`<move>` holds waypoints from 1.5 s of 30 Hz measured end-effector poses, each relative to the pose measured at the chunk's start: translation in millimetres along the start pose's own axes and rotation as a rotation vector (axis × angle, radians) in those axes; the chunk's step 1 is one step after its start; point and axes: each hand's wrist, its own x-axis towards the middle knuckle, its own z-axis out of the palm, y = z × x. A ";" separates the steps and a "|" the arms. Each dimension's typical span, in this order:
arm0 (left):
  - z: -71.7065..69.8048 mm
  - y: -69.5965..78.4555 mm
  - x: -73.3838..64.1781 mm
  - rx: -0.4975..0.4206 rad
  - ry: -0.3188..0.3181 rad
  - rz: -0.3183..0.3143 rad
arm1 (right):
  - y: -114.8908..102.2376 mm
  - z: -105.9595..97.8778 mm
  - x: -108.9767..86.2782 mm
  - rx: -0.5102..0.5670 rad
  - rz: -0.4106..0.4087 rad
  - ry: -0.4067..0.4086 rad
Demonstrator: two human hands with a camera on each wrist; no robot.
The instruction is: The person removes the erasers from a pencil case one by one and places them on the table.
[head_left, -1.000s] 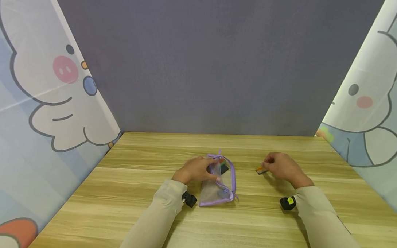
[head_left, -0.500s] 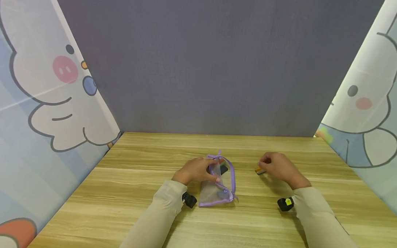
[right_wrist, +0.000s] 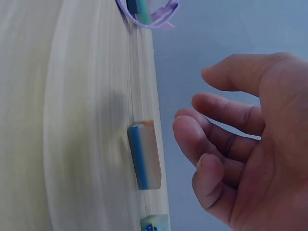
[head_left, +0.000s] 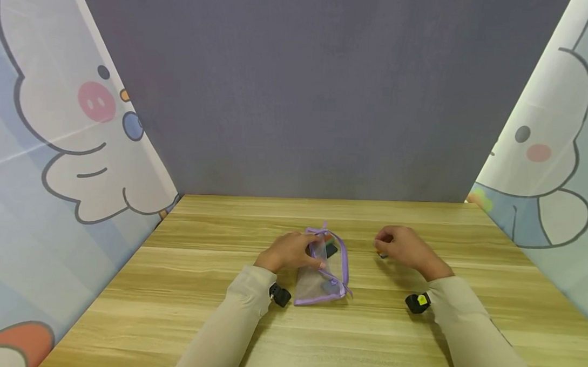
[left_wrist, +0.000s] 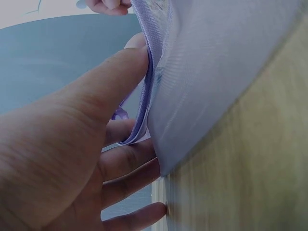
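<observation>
My left hand (head_left: 291, 251) holds the mouth of a sheer mesh bag (left_wrist: 207, 82) with purple trim, thumb at the trimmed edge and fingers spread behind it. Through the mesh and the opening show a black item (head_left: 331, 250) and a green one (right_wrist: 143, 13); their kinds are unclear. To the right, my right hand (head_left: 403, 245) hovers low over the table, fingers loosely bent and nothing between them. Beside its fingertips in the right wrist view lies a small eraser-like block (right_wrist: 146, 156) with a blue side, pale face and orange end. From the head, the hand mostly hides this block.
A small pale green piece with a blue pattern (right_wrist: 155, 224) lies past the block at the bottom of the right wrist view. The wooden table (head_left: 224, 224) ends at a dark grey panel (head_left: 316, 98). Cartoon-printed sheets flank both sides.
My right hand has shifted left over the small block, covering more of it in the head view. The left hand and the mesh bag stay in place.
</observation>
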 end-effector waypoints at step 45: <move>-5.1 2.7 -2.4 -0.050 -0.023 -0.004 | -18.9 15.5 2.9 0.077 -0.116 -0.056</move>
